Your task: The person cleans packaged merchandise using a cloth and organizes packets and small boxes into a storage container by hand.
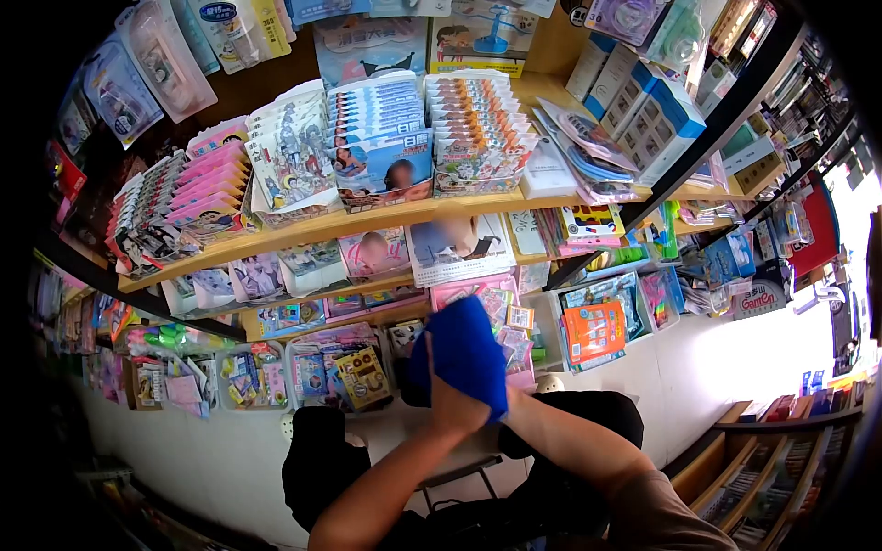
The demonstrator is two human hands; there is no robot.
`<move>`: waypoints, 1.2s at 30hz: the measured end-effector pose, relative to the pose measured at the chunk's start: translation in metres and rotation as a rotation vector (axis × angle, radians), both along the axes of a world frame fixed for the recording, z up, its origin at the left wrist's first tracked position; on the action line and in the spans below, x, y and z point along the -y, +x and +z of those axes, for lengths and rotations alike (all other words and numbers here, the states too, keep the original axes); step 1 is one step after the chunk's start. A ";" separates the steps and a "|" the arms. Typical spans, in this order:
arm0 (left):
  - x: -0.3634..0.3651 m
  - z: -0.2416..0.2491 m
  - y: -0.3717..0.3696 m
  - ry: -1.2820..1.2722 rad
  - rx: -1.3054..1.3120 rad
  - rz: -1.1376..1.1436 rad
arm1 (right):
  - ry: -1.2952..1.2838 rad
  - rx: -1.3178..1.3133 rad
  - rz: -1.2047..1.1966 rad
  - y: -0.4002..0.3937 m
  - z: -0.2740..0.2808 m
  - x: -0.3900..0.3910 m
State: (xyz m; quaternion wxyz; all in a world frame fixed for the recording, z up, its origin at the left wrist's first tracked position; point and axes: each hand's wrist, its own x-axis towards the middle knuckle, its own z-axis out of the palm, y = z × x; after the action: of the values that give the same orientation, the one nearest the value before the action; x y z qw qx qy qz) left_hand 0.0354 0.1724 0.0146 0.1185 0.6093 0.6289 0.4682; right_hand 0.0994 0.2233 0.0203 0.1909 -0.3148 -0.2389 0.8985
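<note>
A bright blue cloth [467,354] is bunched up in front of the lower shelves, near the middle of the view. My left hand [456,407] is at the lower part of this cloth and closed on it, its fingers partly covered by the folds. My right forearm comes in from the lower right and reaches the cloth's lower right edge. The cloth hides my right hand, so its fingers cannot be made out. Behind the cloth lie pink packages [525,354].
A wooden shelf [367,217] holds rows of packets, including blue packets [386,156]. Below stand clear bins, one with a yellow box [364,376], another with an orange packet [593,332]. My knees and a dark stool [459,474] are below. Wooden racks [726,468] stand at lower right.
</note>
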 end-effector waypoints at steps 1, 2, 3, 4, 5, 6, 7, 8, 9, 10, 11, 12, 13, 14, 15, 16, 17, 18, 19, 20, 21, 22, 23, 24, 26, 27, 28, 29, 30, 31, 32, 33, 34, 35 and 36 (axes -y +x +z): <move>-0.004 -0.020 -0.008 -0.009 0.066 0.061 | 0.015 0.030 -0.005 -0.001 0.004 0.002; -0.008 -0.031 -0.013 -0.019 0.131 0.123 | 0.008 0.039 -0.006 -0.002 0.005 0.003; -0.005 -0.012 -0.013 -0.040 0.309 0.115 | 0.008 0.033 -0.011 -0.002 0.006 0.001; -0.005 -0.021 -0.011 -0.058 0.291 0.106 | -0.026 -0.024 -0.019 -0.002 -0.001 -0.005; -0.002 -0.038 -0.006 -0.076 0.273 0.098 | -0.061 -0.081 -0.026 -0.001 -0.009 -0.011; 0.003 -0.049 0.002 -0.095 0.257 0.090 | -0.096 -0.136 -0.032 0.000 -0.017 -0.016; 0.010 -0.051 0.015 -0.054 0.326 0.088 | -0.133 -0.189 -0.038 0.000 -0.018 -0.020; 0.019 -0.064 0.026 -0.169 0.443 0.027 | -0.133 -0.138 -0.033 0.002 -0.017 -0.024; 0.025 -0.065 0.035 -0.137 0.336 0.015 | -0.135 -0.088 -0.031 0.003 -0.013 -0.029; 0.028 -0.061 0.040 -0.105 0.229 0.000 | -0.137 -0.038 -0.032 0.005 -0.011 -0.030; 0.028 -0.058 0.041 -0.088 0.248 0.005 | -0.136 -0.031 -0.032 0.004 -0.022 -0.031; 0.028 -0.052 0.042 -0.071 0.266 0.010 | -0.082 -0.014 -0.052 0.002 -0.039 -0.028; 0.028 -0.046 0.042 -0.055 0.283 0.016 | -0.029 0.001 -0.073 -0.003 -0.057 -0.021; 0.025 -0.039 0.037 -0.079 0.492 0.037 | 0.022 0.016 -0.093 -0.005 -0.066 -0.016; 0.017 -0.030 0.027 -0.103 0.703 0.058 | -0.043 0.026 0.050 -0.001 -0.065 -0.016; 0.008 -0.021 0.015 -0.127 0.914 0.081 | 0.214 0.092 -0.023 -0.005 -0.065 -0.008; 0.002 -0.015 0.003 -0.152 1.126 0.103 | 0.471 0.159 -0.096 -0.014 -0.065 0.003; 0.001 -0.013 -0.005 -0.177 1.336 0.127 | 0.625 0.229 -0.095 -0.015 -0.060 0.008; 0.004 -0.015 -0.012 -0.195 1.530 0.069 | 0.776 0.310 -0.101 -0.017 -0.055 0.012; 0.005 -0.014 -0.011 -0.198 1.564 0.072 | 0.845 0.380 -0.138 -0.016 -0.053 0.010; 0.004 -0.014 -0.009 -0.202 1.599 0.074 | 0.913 0.453 -0.177 -0.015 -0.049 0.007; 0.005 -0.014 -0.005 -0.207 1.634 0.074 | 0.980 0.529 -0.216 -0.013 -0.046 0.003; 0.007 -0.017 0.002 -0.193 1.706 -0.005 | 1.076 0.651 -0.256 -0.011 -0.042 -0.008; 0.010 -0.015 0.007 -0.261 1.723 -0.027 | 1.047 0.731 -0.216 -0.010 -0.031 -0.018; 0.018 -0.035 0.014 -0.306 1.748 -0.006 | 0.977 0.889 -0.133 -0.009 -0.012 -0.029; 0.017 -0.029 0.013 -0.317 1.681 -0.001 | 1.082 0.924 -0.211 -0.012 -0.018 -0.027; 0.015 -0.020 0.010 -0.327 1.615 0.001 | 1.084 0.973 -0.177 -0.011 -0.021 -0.026; 0.014 -0.015 0.006 -0.334 1.548 0.005 | 1.086 1.019 -0.140 -0.010 -0.023 -0.023; 0.011 -0.021 0.002 -0.291 1.578 0.031 | 1.089 1.063 -0.100 -0.011 -0.022 -0.022; 0.008 -0.032 -0.003 -0.245 1.607 0.058 | 1.134 1.006 -0.150 -0.011 -0.023 -0.023; 0.006 -0.040 -0.010 -0.198 1.635 0.084 | 1.180 0.948 -0.201 -0.010 -0.025 -0.028; 0.006 -0.042 -0.019 -0.220 1.674 0.065 | 1.225 0.889 -0.253 -0.008 -0.024 -0.035; 0.003 -0.026 -0.026 -0.225 1.663 0.054 | 1.088 0.747 -0.241 -0.005 -0.017 -0.041; 0.004 -0.025 -0.031 -0.237 1.659 0.069 | 0.949 0.608 -0.227 -0.002 -0.008 -0.049; 0.004 -0.025 -0.035 -0.251 1.654 0.084 | 0.807 0.469 -0.212 0.001 -0.001 -0.058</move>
State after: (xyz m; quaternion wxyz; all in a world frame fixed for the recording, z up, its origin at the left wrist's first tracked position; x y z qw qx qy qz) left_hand 0.0006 0.1683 -0.0102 0.5911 0.0276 0.4088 0.6948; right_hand 0.1005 0.2813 0.0188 0.3296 -0.4325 -0.5719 0.6142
